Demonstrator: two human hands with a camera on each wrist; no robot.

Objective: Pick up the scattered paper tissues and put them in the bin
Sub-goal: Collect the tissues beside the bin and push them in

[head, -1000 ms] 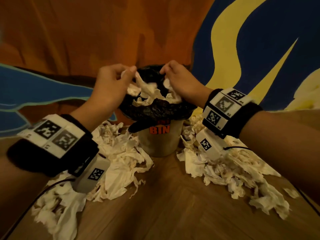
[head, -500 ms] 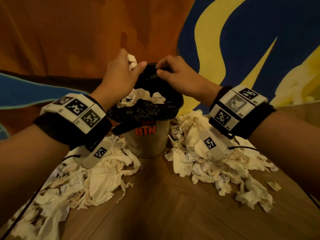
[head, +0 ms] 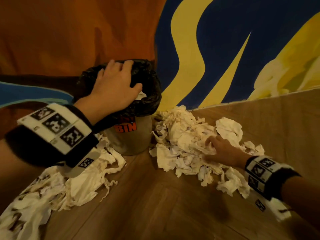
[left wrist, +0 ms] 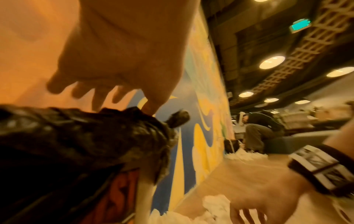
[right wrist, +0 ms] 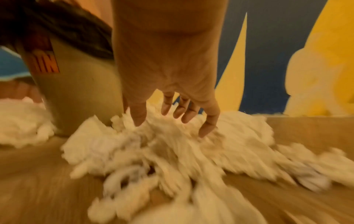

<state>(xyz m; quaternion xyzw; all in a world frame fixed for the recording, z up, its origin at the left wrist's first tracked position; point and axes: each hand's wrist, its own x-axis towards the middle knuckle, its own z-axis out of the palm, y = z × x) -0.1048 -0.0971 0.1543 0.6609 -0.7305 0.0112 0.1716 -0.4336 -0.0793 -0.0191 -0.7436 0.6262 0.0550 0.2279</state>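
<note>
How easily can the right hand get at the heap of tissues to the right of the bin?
Probably yes: the right hand is open and already down on that heap of tissues, its fingertips among them, with nothing over them.

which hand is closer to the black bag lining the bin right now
Left. The left hand lies spread over the mouth of the black plastic bag lining the grey bin. The right hand is down on the white tissue pile on the floor beside the bin.
</note>
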